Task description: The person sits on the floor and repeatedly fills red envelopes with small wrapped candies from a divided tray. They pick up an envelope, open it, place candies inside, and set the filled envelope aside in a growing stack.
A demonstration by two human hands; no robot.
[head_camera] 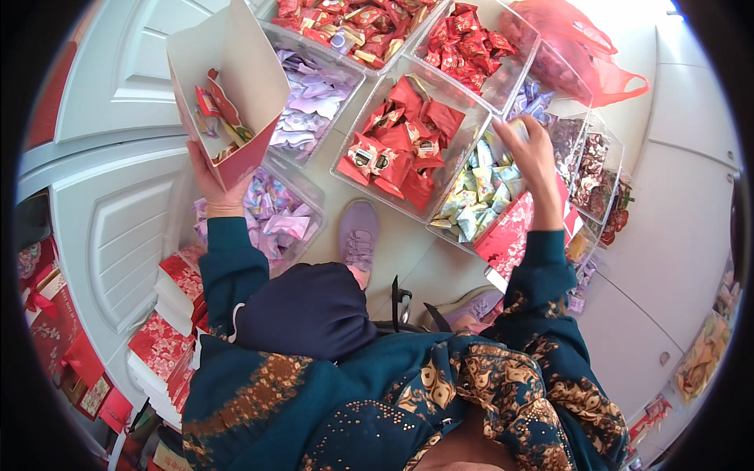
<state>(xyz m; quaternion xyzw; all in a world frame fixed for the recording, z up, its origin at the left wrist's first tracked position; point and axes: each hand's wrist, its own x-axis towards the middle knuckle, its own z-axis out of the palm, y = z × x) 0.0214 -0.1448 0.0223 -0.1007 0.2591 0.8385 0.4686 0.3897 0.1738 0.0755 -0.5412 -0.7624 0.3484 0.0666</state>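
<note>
My left hand (213, 183) grips an open paper box (247, 154) from below, tilted so its mouth faces up. Inside the box lie several small wrapped snacks (224, 109) in red and yellow-green wrappers. My right hand (536, 154) hovers over a clear bin of green and yellow wrapped candies (484, 187), fingers bent. Something pale and blurred shows between its thumb and fingers; whether they hold it is unclear. Just left of that bin, a clear bin (377, 197) holds larger red snack packets (406, 138). A red flower-printed box (508, 232) rests under my right forearm.
More bins hold red-wrapped candies (465, 47), lilac packets (312, 103), purple candies (271, 206) and brown-wrapped sweets (595, 171). A red plastic bag (589, 53) sits at the back right. Stacked flower-printed boxes (159, 347) stand at lower left, beside white cabinet doors (118, 235).
</note>
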